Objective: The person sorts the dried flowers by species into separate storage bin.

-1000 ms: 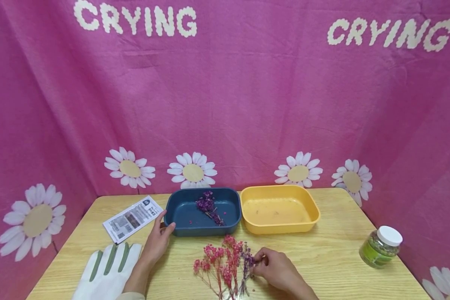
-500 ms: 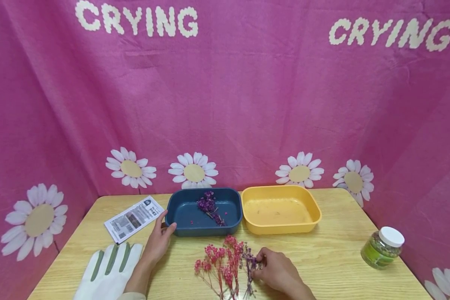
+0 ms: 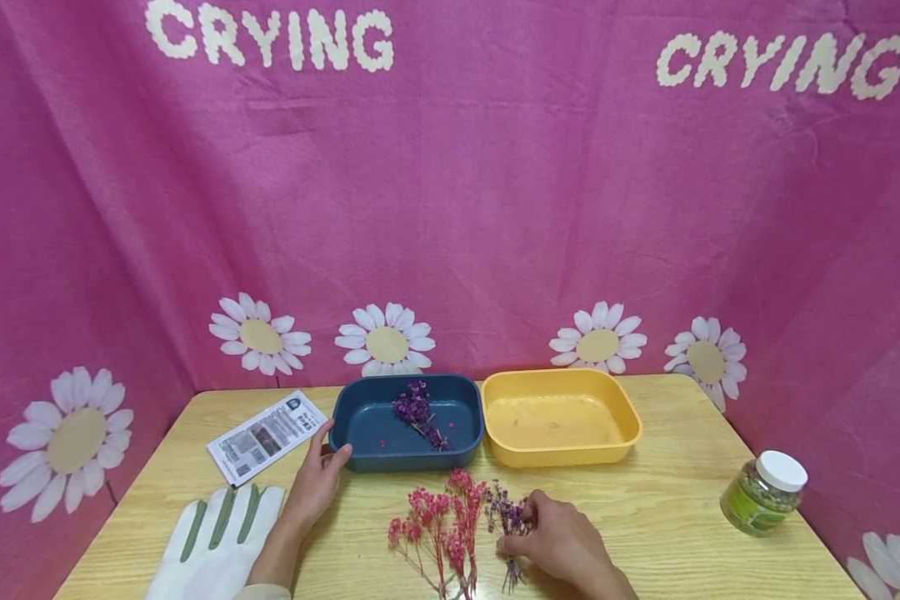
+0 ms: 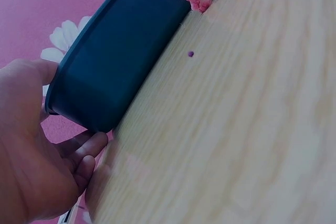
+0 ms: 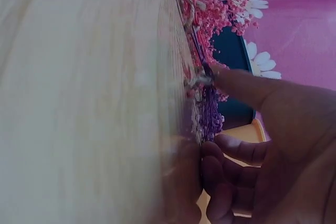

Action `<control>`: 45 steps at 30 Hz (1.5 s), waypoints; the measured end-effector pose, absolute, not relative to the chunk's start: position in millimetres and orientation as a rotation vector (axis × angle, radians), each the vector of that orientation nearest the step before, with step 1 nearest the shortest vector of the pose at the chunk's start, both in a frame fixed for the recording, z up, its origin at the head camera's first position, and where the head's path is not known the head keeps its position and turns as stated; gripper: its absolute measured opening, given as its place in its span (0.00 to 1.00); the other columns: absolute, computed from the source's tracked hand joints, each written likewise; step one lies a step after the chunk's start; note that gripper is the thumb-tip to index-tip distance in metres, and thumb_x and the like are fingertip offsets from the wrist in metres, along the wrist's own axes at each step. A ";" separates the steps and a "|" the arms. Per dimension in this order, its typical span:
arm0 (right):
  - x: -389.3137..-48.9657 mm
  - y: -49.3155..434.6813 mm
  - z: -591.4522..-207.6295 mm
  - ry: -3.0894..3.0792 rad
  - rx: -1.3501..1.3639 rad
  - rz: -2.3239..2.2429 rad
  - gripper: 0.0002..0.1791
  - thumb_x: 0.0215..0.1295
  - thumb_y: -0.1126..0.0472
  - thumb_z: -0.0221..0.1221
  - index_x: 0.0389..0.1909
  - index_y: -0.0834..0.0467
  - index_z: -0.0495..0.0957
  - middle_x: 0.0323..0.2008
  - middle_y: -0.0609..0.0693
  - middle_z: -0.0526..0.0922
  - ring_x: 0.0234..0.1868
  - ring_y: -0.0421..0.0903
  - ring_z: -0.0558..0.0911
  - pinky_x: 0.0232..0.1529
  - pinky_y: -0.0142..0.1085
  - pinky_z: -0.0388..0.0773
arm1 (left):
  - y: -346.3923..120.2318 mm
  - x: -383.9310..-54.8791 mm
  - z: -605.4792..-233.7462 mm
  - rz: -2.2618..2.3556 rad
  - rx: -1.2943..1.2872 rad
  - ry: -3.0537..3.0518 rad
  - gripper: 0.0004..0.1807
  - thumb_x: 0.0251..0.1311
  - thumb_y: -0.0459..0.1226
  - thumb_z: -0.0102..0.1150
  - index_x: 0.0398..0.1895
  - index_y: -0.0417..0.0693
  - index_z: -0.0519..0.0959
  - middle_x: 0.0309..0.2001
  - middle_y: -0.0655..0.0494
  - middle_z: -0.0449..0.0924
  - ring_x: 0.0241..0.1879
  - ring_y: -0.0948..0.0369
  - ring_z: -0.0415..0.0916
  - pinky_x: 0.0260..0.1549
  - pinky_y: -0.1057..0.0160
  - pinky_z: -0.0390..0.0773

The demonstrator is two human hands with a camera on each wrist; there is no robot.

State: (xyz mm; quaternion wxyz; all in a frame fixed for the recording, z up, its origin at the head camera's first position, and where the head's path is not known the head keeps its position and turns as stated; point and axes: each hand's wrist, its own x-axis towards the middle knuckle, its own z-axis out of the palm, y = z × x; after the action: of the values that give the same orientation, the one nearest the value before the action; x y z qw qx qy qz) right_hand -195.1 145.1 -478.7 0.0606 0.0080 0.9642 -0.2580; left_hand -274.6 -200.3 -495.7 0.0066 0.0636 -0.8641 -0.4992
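My left hand (image 3: 317, 483) holds the left end of a dark blue plastic tub (image 3: 360, 463), its thumb at the near corner. In the left wrist view, the fingers of this hand (image 4: 92, 148) curl at the tub's lower corner. My right hand (image 3: 558, 537) pinches a small bunch of purple dried flowers (image 3: 506, 515) low over the table. In the right wrist view its thumb (image 5: 239, 85) lies by the tied stems of the purple bunch (image 5: 210, 111). Pink dried flowers (image 3: 450, 521) lie just left of it. Another purple bunch (image 3: 414, 408) lies inside the blue tub.
A yellow tub (image 3: 562, 457) stands beside the blue one. At the right is a lidded jar (image 3: 763, 493) with a green label. On the left lie a printed packet (image 3: 266, 437) and a white glove (image 3: 213, 537) with green strips. A pink curtain (image 3: 480, 208) surrounds the wooden table (image 3: 667, 517).
My right hand has shifted slightly to the right, and the purple dried flowers have moved with it, away from the pink ones. The left hand has stayed on the blue tub.
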 end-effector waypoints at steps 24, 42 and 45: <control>-197.7 165.2 -472.7 2.865 -0.007 -0.961 0.10 0.53 0.61 0.66 0.36 0.52 0.76 0.23 0.43 0.77 0.24 0.41 0.73 0.26 0.35 0.67 | -199.8 -275.5 -497.3 -1.575 0.215 -2.702 0.35 0.72 0.51 0.44 0.76 0.57 0.46 0.65 0.36 0.66 0.61 0.45 0.70 0.61 0.44 0.67; -201.5 167.1 -475.1 2.789 -0.059 -1.185 0.08 0.56 0.62 0.61 0.38 0.54 0.77 0.21 0.44 0.77 0.19 0.41 0.74 0.23 0.32 0.66 | -200.9 -275.5 -498.7 -1.567 0.205 -2.706 0.35 0.72 0.51 0.44 0.76 0.57 0.46 0.65 0.36 0.66 0.61 0.45 0.70 0.61 0.43 0.67; -203.1 168.0 -476.0 2.791 -0.046 -1.205 0.09 0.56 0.63 0.61 0.39 0.55 0.77 0.22 0.44 0.77 0.21 0.41 0.74 0.25 0.32 0.67 | -200.9 -275.2 -497.5 -1.572 0.205 -2.705 0.35 0.72 0.51 0.44 0.76 0.57 0.46 0.65 0.37 0.66 0.61 0.45 0.70 0.62 0.43 0.66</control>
State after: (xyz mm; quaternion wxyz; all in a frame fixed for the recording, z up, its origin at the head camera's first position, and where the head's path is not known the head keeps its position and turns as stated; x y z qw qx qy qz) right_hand -203.1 168.0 -476.0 0.0508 -0.0151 0.9168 -0.3959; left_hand -275.2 -200.9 -497.5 0.0031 0.0653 -0.8628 -0.5012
